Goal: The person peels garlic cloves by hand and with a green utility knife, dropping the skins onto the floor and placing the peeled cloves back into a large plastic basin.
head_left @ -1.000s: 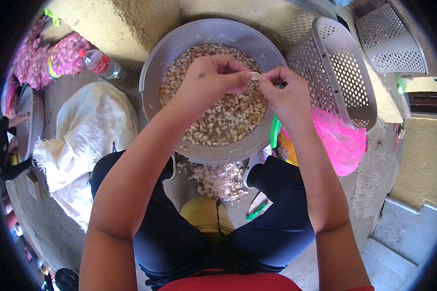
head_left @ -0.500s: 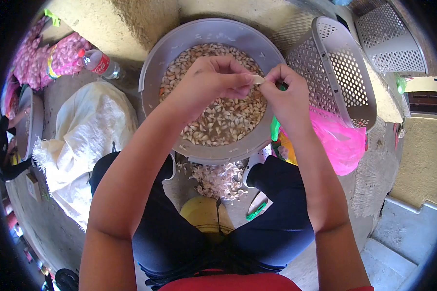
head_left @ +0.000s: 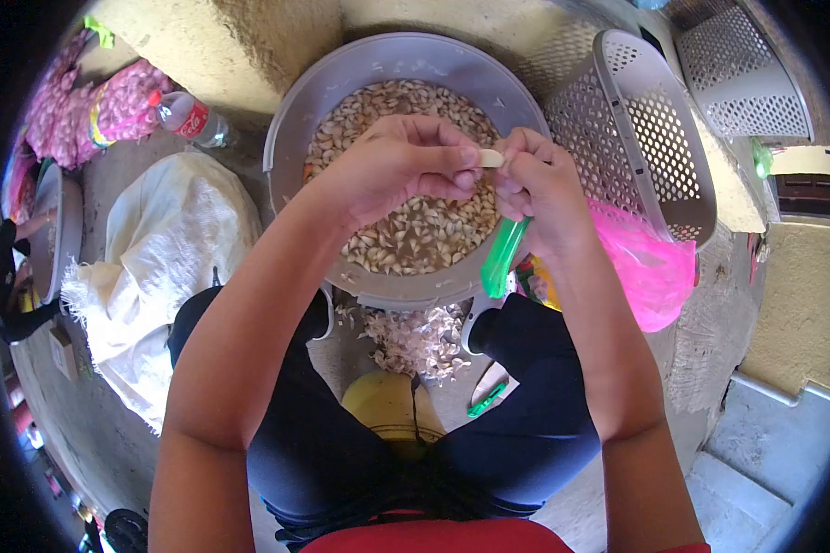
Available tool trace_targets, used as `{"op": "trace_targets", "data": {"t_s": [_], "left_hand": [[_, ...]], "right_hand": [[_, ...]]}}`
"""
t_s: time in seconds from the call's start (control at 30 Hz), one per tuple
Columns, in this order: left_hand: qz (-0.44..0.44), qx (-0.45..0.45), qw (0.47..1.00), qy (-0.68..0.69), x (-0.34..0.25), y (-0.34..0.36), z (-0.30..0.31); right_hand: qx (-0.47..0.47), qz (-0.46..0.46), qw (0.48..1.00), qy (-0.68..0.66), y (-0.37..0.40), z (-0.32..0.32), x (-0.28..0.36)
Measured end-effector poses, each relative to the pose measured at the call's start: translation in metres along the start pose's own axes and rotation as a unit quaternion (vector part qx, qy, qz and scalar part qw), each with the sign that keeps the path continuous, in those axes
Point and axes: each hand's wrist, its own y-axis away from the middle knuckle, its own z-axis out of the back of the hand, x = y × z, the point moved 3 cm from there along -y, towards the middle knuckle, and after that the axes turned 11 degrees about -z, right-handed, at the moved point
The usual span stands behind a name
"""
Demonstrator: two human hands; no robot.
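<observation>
Over the basin, my left hand [head_left: 406, 170] pinches a pale garlic clove [head_left: 492, 158] between thumb and fingertips. My right hand [head_left: 544, 189] is closed beside it, its fingertips touching the clove's other end. A green-handled knife [head_left: 504, 260] is gripped in my right hand; its handle points down past the palm, and the blade is hidden by the fingers. Below both hands, the large grey basin [head_left: 290, 106] holds many garlic cloves [head_left: 415, 235] in water.
Garlic peelings [head_left: 420, 341] lie on the ground between my feet, near a green cutter [head_left: 487, 401]. A white sack [head_left: 171, 235] and cola bottle [head_left: 189, 120] are left. A perforated grey basket [head_left: 655, 138] and pink plastic bag [head_left: 641, 276] stand right. Between my legs is a yellow container [head_left: 378, 401].
My right hand has turned, so the green handle now shows below it, pointing down. Its fingers have curled in more. My left hand still pinches the clove, slightly lower.
</observation>
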Motion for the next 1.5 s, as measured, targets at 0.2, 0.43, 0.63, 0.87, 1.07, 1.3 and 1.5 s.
{"op": "trace_targets", "data": {"t_s": [0.2,0.43,0.63,0.87,1.07,1.3,1.5], "left_hand": [[0.014,0.022,0.998,0.064,0.01,-0.001,0.004],[0.02,0.006,0.996,0.085,0.013,0.0,0.0],[0.035,0.012,0.997,0.069,0.01,0.002,-0.005],[0.008,0.021,0.989,0.148,0.007,-0.003,-0.002],[-0.012,0.006,0.987,0.162,0.008,-0.004,0.004],[-0.021,-0.028,0.998,0.055,0.006,-0.004,0.0],[-0.022,-0.023,0.999,-0.026,0.002,-0.003,-0.005]], "right_hand": [[0.04,-0.071,0.992,-0.094,0.004,-0.005,-0.005],[0.109,-0.136,0.969,-0.174,0.003,-0.003,-0.01],[0.076,-0.122,0.978,-0.155,0.0,0.001,-0.017],[0.07,-0.034,0.993,-0.088,0.0,0.0,0.0],[0.007,-0.014,1.0,0.002,0.004,-0.003,0.006],[-0.075,0.094,0.982,0.145,0.004,-0.002,0.008],[-0.134,0.247,0.895,0.346,0.006,-0.002,0.011]]}}
